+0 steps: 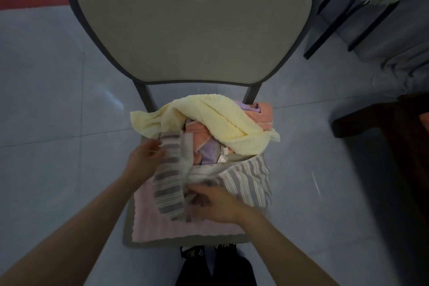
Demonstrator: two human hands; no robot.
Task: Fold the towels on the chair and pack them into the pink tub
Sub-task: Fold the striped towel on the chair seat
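Striped towel (168,181): I log long axis front-to-back, over pink towel (148,220). Left hand (145,158) grips far edge, right hand (214,202) near end.

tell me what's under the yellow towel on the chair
Peeking out from under the yellow towel are an orange towel and a lilac towel, crumpled together. How far they run, and whether more towels lie beneath, is covered.

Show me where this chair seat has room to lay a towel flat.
Only the pink cloth near the seat's front-left corner, between the striped towel and the seat edge. The back is crowded by the heap under the yellow towel.
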